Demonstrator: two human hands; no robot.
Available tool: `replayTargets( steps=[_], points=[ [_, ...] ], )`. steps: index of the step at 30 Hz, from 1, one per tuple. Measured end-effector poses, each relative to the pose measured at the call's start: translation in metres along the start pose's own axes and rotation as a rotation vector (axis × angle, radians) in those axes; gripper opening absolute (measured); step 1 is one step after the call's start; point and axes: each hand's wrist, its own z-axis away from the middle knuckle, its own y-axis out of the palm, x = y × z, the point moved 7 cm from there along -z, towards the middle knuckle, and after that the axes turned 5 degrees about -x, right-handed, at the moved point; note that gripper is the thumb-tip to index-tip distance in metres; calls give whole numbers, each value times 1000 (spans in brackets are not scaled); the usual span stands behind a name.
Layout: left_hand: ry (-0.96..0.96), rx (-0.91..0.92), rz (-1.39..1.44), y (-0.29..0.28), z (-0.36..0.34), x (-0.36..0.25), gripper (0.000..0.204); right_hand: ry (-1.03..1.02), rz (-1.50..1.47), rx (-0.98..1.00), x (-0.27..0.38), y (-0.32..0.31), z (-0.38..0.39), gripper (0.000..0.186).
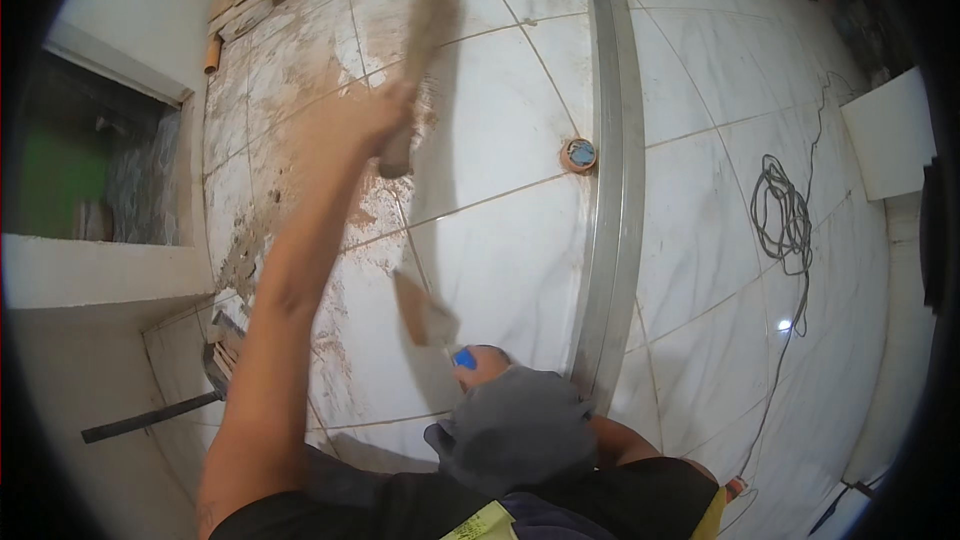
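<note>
The one view looks from the person's head, through the left of two side-by-side fisheye cameras; it faces steeply down at the tiled floor (520, 260), upright and unmirrored; the left arm (300, 270) looms near; straight edges bend toward the rim.

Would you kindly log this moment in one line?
Left hand: holding blurred brush-like tool | right hand: holding trowel | tiled floor: metal bar, coiled cable

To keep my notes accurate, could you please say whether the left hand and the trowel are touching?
Apart: the head view shows tiled floor between left hand and trowel.
</note>
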Motion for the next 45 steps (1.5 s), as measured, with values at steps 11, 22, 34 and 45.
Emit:
replayTargets(
  steps=[11,22,34,45],
  points=[
    [7,-260,1001,68,229,152,73,225,-84,-452,31,-337,-265,46],
    [-132,-148,1001,115,330,214,82,215,148,-288,66,-380,-408,26],
    [-231,-186,1167,136,365,241,77,357,217,-401,71,-403,-411,24],
    [-102,-152,1022,137,360,231,80,372,255,-279,86,-420,-431,26]
  ],
)
